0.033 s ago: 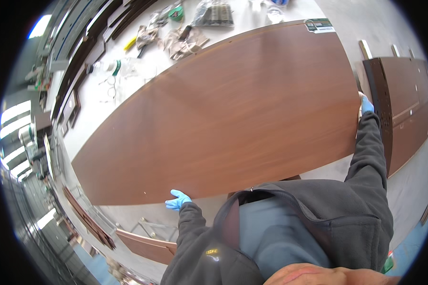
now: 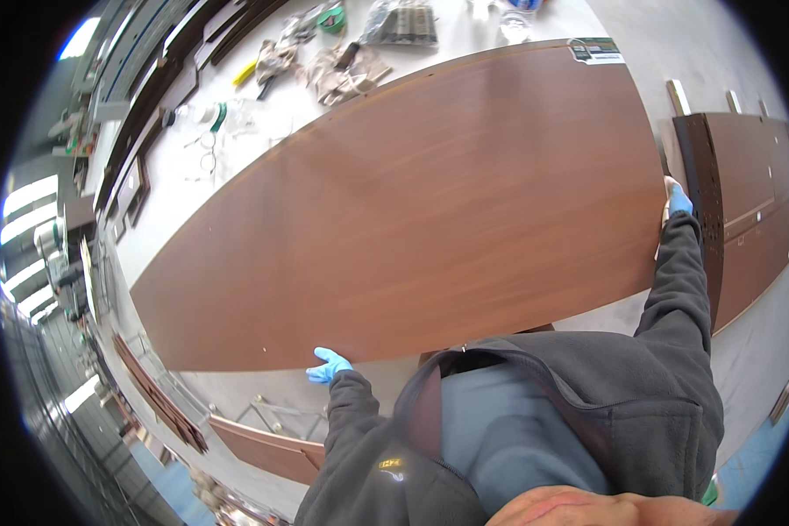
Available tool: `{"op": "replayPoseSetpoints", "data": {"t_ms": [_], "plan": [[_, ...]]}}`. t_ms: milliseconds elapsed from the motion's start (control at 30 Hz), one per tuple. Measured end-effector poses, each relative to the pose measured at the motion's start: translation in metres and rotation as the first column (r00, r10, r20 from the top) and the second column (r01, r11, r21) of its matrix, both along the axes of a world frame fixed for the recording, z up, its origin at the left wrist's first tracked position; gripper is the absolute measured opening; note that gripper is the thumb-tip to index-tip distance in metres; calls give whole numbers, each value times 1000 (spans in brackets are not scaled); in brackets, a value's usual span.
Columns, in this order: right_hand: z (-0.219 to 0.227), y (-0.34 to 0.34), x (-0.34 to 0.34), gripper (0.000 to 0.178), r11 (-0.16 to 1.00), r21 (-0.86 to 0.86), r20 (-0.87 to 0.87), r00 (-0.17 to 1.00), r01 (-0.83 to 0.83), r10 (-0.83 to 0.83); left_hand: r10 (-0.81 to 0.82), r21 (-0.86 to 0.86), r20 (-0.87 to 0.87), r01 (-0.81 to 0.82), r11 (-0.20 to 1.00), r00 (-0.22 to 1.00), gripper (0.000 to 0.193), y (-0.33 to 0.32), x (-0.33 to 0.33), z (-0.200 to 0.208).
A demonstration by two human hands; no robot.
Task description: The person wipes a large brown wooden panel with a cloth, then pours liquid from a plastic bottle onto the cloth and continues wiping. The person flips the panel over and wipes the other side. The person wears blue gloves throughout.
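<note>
A long brown wood-look panel (image 2: pixel 412 210) lies in front of me, with a printed label (image 2: pixel 598 51) at its far right corner. My left hand (image 2: pixel 329 366), in a blue glove, is at the panel's near edge toward the left, its fingers apart. Along the right edge, my right hand (image 2: pixel 678 197) grips the panel; its glove shows blue and whitish, and some of its fingers are hidden.
Beyond the panel, a white tabletop (image 2: pixel 171 197) bears crumpled cloths (image 2: pixel 346 74), a clear bottle (image 2: pixel 228 116), a green roll (image 2: pixel 330 19) and a bagged bundle (image 2: pixel 401 24). More brown panels (image 2: pixel 754 202) stand at right, others (image 2: pixel 267 447) at lower left by a metal frame.
The whole view has shifted very slightly. Both hands keep their places at the panel's edges.
</note>
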State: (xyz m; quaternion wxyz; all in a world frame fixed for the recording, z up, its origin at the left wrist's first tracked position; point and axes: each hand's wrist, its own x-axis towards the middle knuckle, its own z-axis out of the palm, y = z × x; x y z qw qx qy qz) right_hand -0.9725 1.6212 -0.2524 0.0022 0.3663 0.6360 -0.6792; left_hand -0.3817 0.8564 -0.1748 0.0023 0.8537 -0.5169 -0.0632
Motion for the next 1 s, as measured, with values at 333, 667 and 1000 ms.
{"op": "replayPoseSetpoints", "data": {"t_ms": [333,667,1000], "plan": [[124,-131,-94,29,821,-87,-342,791,-565,508,311,127,-753,-335,933,580,106,3,4,-11],[120,-470,17,42,-49,963,119,258,-266,959,407,195,-739,-409,892,537,102,10,-4,-6],[147,-472,230,59,-583,711,427,-416,-395,803,391,145,-520,-372,917,759,105,4,11,-38]]}}
